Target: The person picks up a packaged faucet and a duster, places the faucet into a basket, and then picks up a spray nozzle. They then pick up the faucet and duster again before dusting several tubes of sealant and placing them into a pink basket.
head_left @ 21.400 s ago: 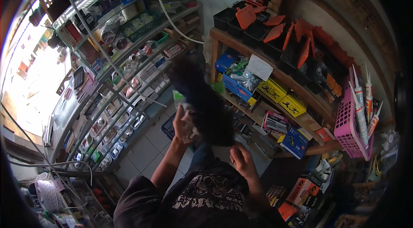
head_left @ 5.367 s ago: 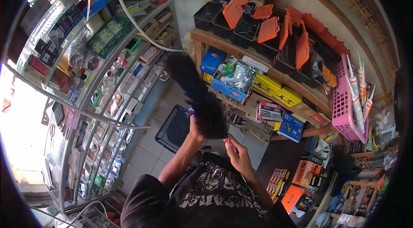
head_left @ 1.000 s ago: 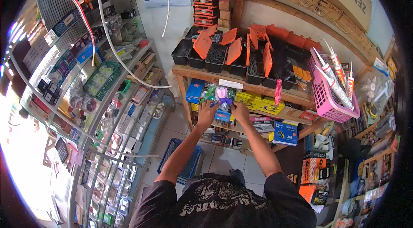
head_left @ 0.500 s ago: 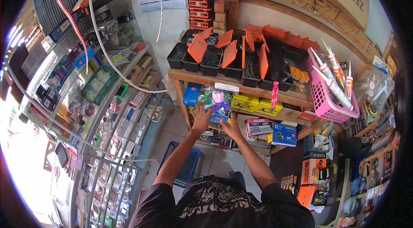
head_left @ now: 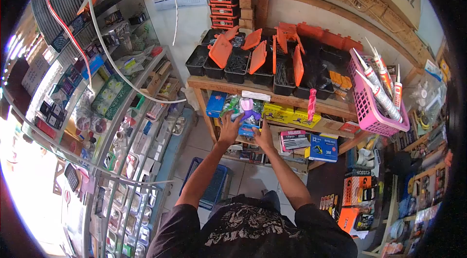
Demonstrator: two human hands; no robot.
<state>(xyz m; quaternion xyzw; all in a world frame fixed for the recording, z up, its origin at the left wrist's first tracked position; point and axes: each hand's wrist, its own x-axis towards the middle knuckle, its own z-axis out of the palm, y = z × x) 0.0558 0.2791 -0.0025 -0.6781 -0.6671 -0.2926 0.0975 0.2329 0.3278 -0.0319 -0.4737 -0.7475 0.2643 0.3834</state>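
On the far left, the glass display shelving [head_left: 104,126] is standing with its packets and trays, well apart from the work. Moving right, the person's left hand [head_left: 227,129] is pressing flat against the blue bin [head_left: 249,129] on the wooden shelf [head_left: 272,98]; its grip is spread, fingers apart, closed on nothing. The purple-handled duster [head_left: 249,108], which a few seconds ago was being held up in front of the chest, is now lying tucked among the clear bags of hardware in that bin, its pale handle end showing on top. Since half a second ago both hands are sitting a little lower and closer in on the bin front. The right hand [head_left: 264,137] is resting just beside the left, palm to the bin's lower edge, fingers loosely open and holding nothing. So the duster is looking put away and the hands seem to be settling the bin. Further right, yellow boxes [head_left: 292,114] are lining the same shelf, and a pink basket [head_left: 369,107] of sealant tubes is hanging at the end.
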